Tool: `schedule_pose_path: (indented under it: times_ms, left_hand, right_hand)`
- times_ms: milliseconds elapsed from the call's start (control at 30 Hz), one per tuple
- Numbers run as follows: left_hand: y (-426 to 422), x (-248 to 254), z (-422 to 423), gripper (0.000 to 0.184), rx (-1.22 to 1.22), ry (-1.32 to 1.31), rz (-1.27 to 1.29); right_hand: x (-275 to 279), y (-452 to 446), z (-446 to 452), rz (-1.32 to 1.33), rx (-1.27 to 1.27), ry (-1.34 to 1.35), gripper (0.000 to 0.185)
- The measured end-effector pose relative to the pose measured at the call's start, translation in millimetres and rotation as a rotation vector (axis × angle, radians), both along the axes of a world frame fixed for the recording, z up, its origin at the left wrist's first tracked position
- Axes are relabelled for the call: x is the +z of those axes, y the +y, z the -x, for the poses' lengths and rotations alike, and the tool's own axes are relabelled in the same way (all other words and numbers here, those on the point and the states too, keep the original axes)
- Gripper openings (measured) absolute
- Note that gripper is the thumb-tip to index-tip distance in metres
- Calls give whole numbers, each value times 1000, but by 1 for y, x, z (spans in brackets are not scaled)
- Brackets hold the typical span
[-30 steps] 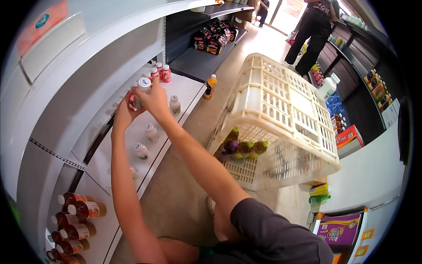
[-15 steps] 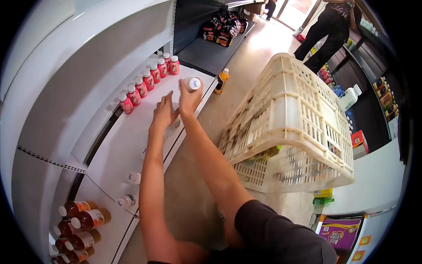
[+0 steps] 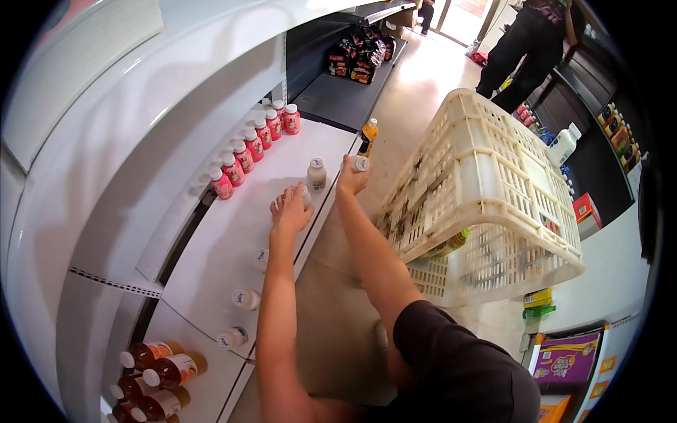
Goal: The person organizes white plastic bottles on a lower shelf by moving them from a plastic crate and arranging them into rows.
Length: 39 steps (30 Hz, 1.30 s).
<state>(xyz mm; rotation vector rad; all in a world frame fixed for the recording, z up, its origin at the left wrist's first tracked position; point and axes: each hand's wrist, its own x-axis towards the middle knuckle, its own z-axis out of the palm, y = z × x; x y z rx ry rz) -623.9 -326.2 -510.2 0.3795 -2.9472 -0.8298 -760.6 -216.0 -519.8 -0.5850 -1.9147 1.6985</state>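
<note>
My right hand [image 3: 352, 179] is wrapped round a small white-capped bottle [image 3: 362, 163], held out past the shelf's front edge. On the white shelf [image 3: 211, 264], the fingers and thumb of my left hand [image 3: 289, 210] close round another small white bottle [image 3: 306, 194], which they partly hide. Between and just beyond the two hands, a white bottle [image 3: 317, 175] stands upright by itself. Nearer me, more white bottles [image 3: 245, 299] stand in a line along the shelf, one partly covered by my left forearm.
Several pink bottles [image 3: 252, 144] line the shelf's back. Amber bottles [image 3: 169, 370] lie at lower left. An orange-yellow drink bottle [image 3: 368, 137] stands beyond my right hand. A cream plastic crate [image 3: 486, 204] stands tilted at right, with a white bottle [image 3: 564, 144] behind it. A person [image 3: 525, 53] stands farther back.
My right hand has moved right with a bottle, from above the shelf to past its front edge. A standing white bottle now shows where that hand was. My left hand has closed round a bottle.
</note>
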Motion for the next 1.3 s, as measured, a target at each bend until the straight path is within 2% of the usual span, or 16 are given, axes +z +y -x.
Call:
schedule_pose_path:
  times_ms: [67, 233, 433, 600, 933, 1067, 1133, 1167, 1233, 1300]
  left_hand:
    - [3, 1, -5, 73, 2, -1, 9]
    - [4, 1, -18, 73, -10, 18, 9]
    - [-1, 0, -24, 75, -23, 20, 7]
    - [-4, 5, -23, 76, -41, -65, -2]
    - [-6, -7, -22, 73, -51, 42, -4]
    - [-6, -3, -23, 76, -45, -25, 9]
    - [-8, -5, -21, 76, -46, -27, 24]
    - [-9, -10, -20, 74, -51, 14, 17]
    - [-8, -12, -20, 73, -57, 56, 9]
    - [-6, -7, -20, 73, -48, 47, 22]
  right_hand:
    - [-10, 5, 5, -56, -18, -4, 61]
    - [-27, 10, 1, 17, 93, -27, 64]
    - [-53, 4, 4, -43, 223, -51, 62]
    - [-61, 2, 10, -72, 266, -45, 64]
    - [-65, -3, 18, -82, 270, -59, 85]
    - [-72, -3, 15, -86, 284, 18, 82]
    - [-58, -2, 2, 159, 439, -146, 74]
    - [-67, -6, 5, 157, 440, -148, 74]
    - [-96, -17, 15, 374, 398, 20, 62]
    - [-86, -21, 11, 342, 368, 23, 61]
